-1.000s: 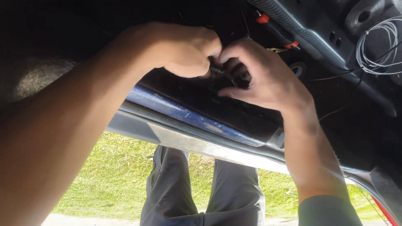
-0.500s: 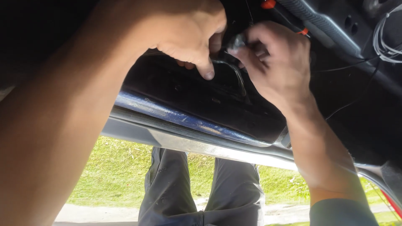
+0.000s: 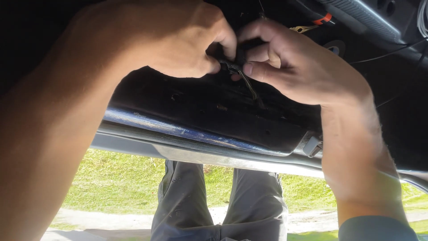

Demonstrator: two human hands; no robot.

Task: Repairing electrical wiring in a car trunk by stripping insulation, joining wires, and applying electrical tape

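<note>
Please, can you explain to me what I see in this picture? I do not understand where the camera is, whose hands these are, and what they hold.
The camera sits on a person's head and looks at that person's own two bare hands. The left hand and the right hand meet on a small black plug with a thin wire hanging from it; fingertips of both hands pinch it. The plug lies against a dark panel of a vehicle, which has a shiny blue edge. Farther back are an orange clip and white cables. Beyond the edge you see a person's legs in grey trousers, standing on grass in sunlight.
</note>
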